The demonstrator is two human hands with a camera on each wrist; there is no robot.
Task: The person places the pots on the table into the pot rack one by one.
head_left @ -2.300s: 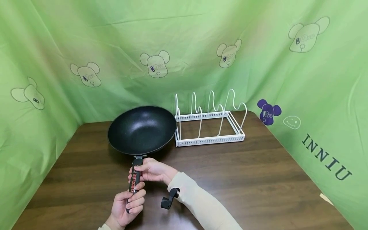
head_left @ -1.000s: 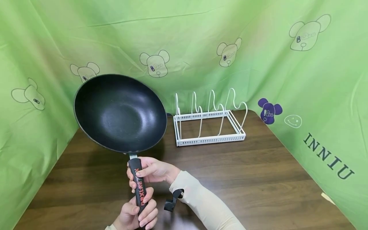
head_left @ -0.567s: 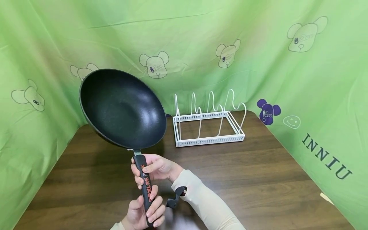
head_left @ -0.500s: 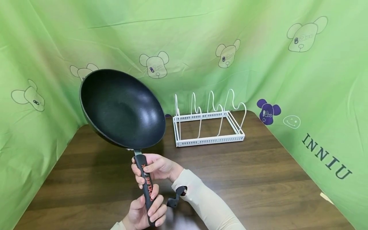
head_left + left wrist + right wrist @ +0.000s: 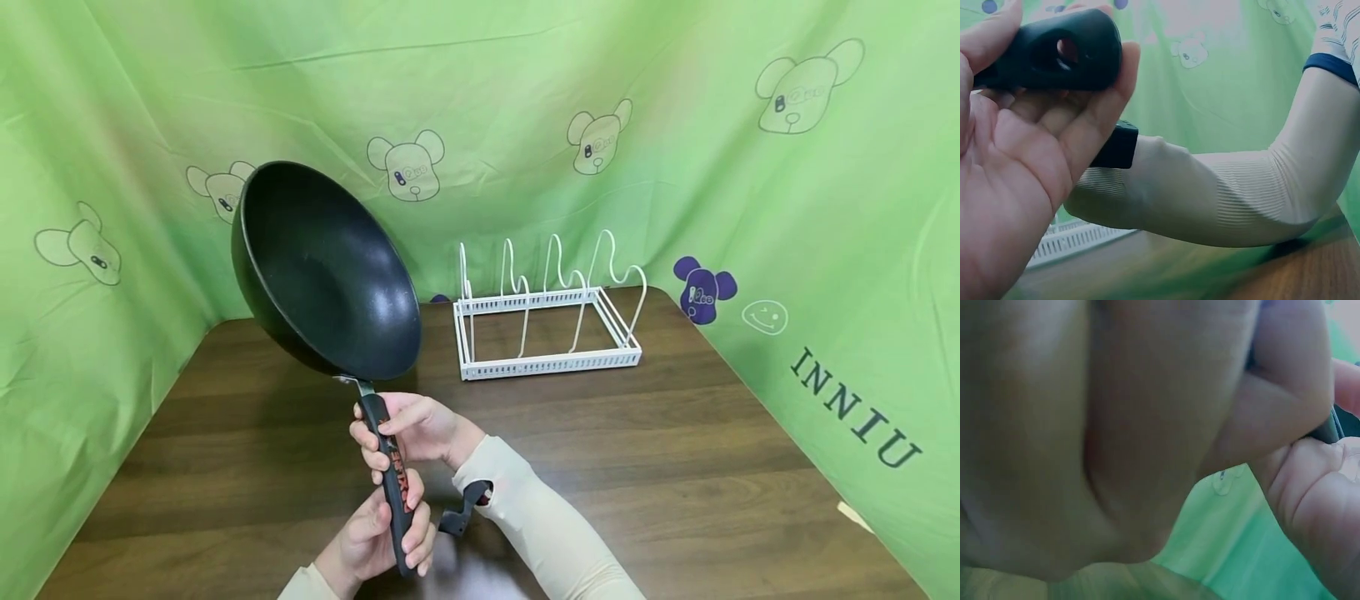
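Observation:
A black wok point(image 5: 330, 275) is held up over the left half of the table, tilted with its dark inside facing right and toward me. Its black handle with red lettering point(image 5: 395, 475) slants down to the right. My left hand point(image 5: 375, 533) grips the lower end of the handle; the left wrist view shows the handle's end with its hanging hole point(image 5: 1063, 53) lying across the fingers. Higher up, close under the pan, my right hand point(image 5: 416, 429) holds the same handle, thumb on top. In the right wrist view, curled fingers point(image 5: 1147, 394) fill most of the picture.
A white wire pan rack point(image 5: 551, 364) with several upright dividers stands at the back right of the wooden table point(image 5: 637, 475). A green curtain point(image 5: 510, 100) with bear prints surrounds the table. A black wrist mount point(image 5: 461, 508) sticks out from the right sleeve.
The wok has risen off the table and turned, its inside now facing more to the right. Both hands have kept their grip and shifted right with the handle.

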